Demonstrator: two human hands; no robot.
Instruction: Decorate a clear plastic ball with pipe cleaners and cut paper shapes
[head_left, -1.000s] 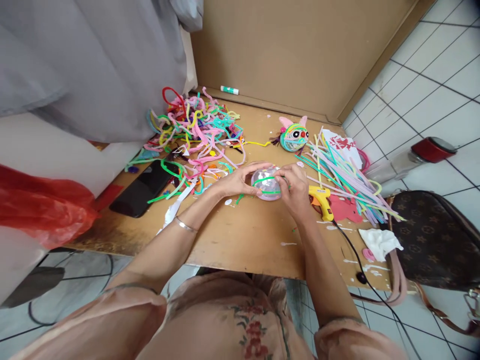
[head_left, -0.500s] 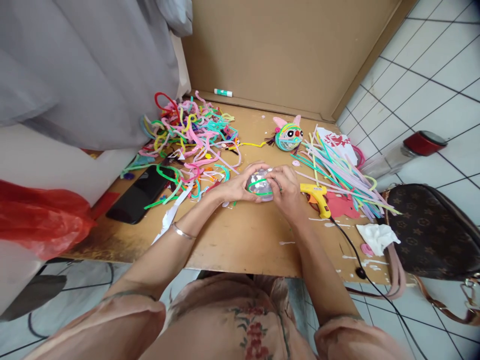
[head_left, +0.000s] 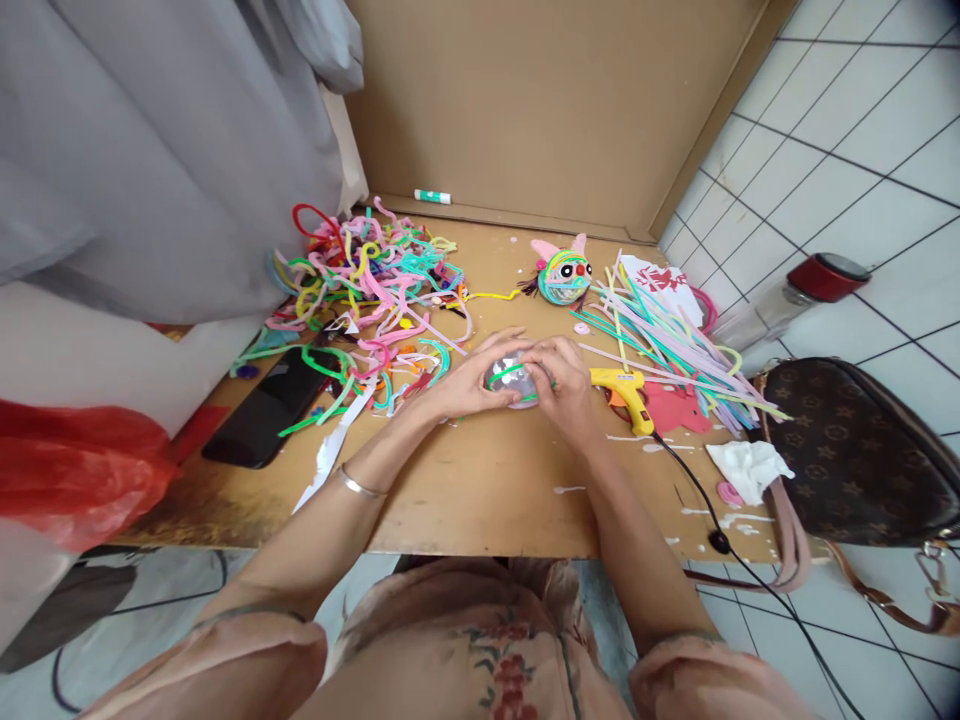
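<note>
Between my hands, over the near middle of the table, is a clear plastic ball (head_left: 511,379) with a green pipe cleaner (head_left: 507,374) curved across its surface. My left hand (head_left: 480,380) wraps round the ball's left side, thumb along the near edge. At the ball's upper right, my right hand (head_left: 561,378) pinches the green pipe cleaner against it; the fingertips partly cover that spot. Just to the right of this hand lies a yellow hot glue gun (head_left: 628,392). A decorated ball with pink ears, eyes and a red nose (head_left: 565,276) sits further back.
A tangled heap of pipe cleaners (head_left: 375,270) and a black phone (head_left: 262,415) lie on the left. Straight pipe cleaners (head_left: 667,340), a white tissue (head_left: 750,470), a brown handbag (head_left: 862,450) and a red-lidded bottle (head_left: 795,295) are on the right. A glue stick (head_left: 433,197) lies at the back.
The whole view has shifted slightly. Both hands stay on the ball, which looks turned a little, and the right fingers still press at the green pipe cleaner.
</note>
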